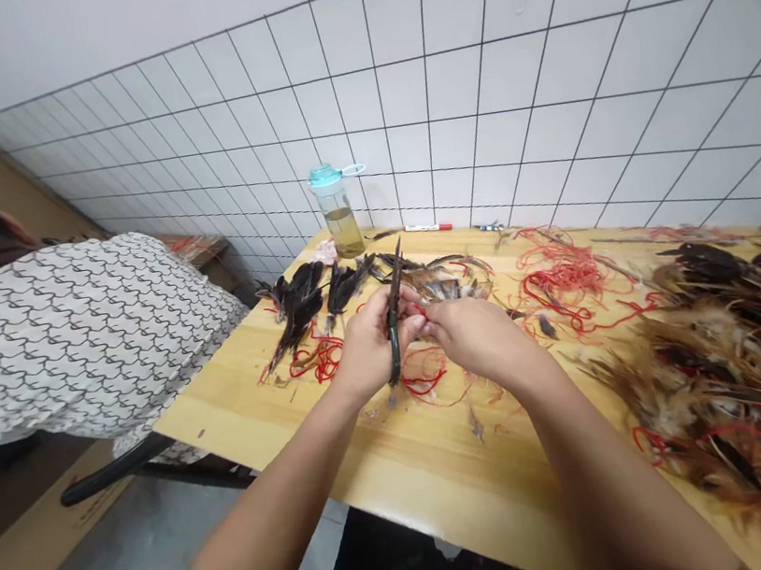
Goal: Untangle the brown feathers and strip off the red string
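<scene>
My left hand (365, 348) is closed, with a slim dark pair of scissors (395, 311) lying across it, points away from me. Its handle is dark green-black; the loops are hard to make out. My right hand (476, 333) is closed, its fingertips meeting those of my left hand around a bit of red string (422, 313). Just beyond both hands is a bunch of brown and grey feathers (448, 287); whether the fingers touch it I cannot tell. Left of the hands lie bundles of black feathers (302, 301) and a tangle of red cord (320, 359).
A large heap of brown feathers (725, 369) covers the table's right side. Red string (563, 273) lies tangled farther back. By the tiled wall (410, 92) stand a bottle (341, 220) and a marker (427, 227). Another person's patterned sleeve (68, 329) is at left.
</scene>
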The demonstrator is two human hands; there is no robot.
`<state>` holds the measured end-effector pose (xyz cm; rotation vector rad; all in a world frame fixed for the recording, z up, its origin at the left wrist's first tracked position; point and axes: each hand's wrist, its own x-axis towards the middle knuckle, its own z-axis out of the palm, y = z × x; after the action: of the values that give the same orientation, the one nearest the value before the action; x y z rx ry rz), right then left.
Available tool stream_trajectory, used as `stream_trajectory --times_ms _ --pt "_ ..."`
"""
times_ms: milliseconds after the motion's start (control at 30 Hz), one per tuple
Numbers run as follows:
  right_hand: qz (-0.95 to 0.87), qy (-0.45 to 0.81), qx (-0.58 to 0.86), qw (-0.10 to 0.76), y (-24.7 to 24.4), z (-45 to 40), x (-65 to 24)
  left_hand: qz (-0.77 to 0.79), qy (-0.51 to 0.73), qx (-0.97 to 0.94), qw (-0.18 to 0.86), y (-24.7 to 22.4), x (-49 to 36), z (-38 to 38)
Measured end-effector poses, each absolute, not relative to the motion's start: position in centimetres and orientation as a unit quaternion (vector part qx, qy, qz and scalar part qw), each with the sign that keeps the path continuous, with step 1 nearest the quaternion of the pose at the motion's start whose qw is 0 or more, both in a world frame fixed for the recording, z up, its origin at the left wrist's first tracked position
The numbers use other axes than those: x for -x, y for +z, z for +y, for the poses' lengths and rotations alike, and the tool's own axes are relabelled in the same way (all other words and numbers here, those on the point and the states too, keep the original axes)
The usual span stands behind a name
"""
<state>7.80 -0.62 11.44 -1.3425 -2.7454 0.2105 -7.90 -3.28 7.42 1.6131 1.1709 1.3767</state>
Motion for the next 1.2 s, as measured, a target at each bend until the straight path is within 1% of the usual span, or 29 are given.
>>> stream_trajectory --times_ms 133,233,333,433,633,767,933,1033,1133,1200 --pt "-0.888 0.063 0.453 0.041 11.5 -0.6 -7.6 0.442 0.533 -0.635 0.343 7.5 7.8 -3.3" --pt "-0.889 0.071 0.450 0.048 11.3 -0.6 -7.5 0.458 0.537 -0.638 0.307 7.6 7.7 -3.2" --pt "-0.887 0.079 0.451 0.054 11.2 -0.4 -7.8 0.468 0.573 -0.613 0.275 7.7 8.1 -2.7" --pt "-0.873 0.083 0.477 0.058 11.6 0.2 -8.7 0.471 0.627 -0.559 0.270 7.7 9.2 -2.1" --pt "-0.846 0.115 0.506 0.123 12.1 1.8 -11.8 0.459 0.697 -0.486 0.261 7.6 11.8 -1.2" --pt "-0.827 0.126 0.521 0.169 12.1 2.6 -13.6 0.462 0.718 -0.455 0.253 7.4 12.6 -0.9" --pt "-0.808 0.127 0.539 0.202 12.6 2.7 -15.3 0.459 0.732 -0.434 0.255 7.1 13.0 -0.7" --pt "-0.795 0.135 0.545 0.230 13.0 2.7 -16.0 0.465 0.721 -0.441 0.264 6.7 13.3 -0.6" --pt "-0.791 0.140 0.537 0.257 13.4 2.5 -16.4 0.504 0.653 -0.478 0.302 6.4 13.4 -0.6" --pt "-0.789 0.136 0.531 0.277 13.6 2.3 -16.6 0.543 0.609 -0.491 0.305 6.4 13.3 -0.8"
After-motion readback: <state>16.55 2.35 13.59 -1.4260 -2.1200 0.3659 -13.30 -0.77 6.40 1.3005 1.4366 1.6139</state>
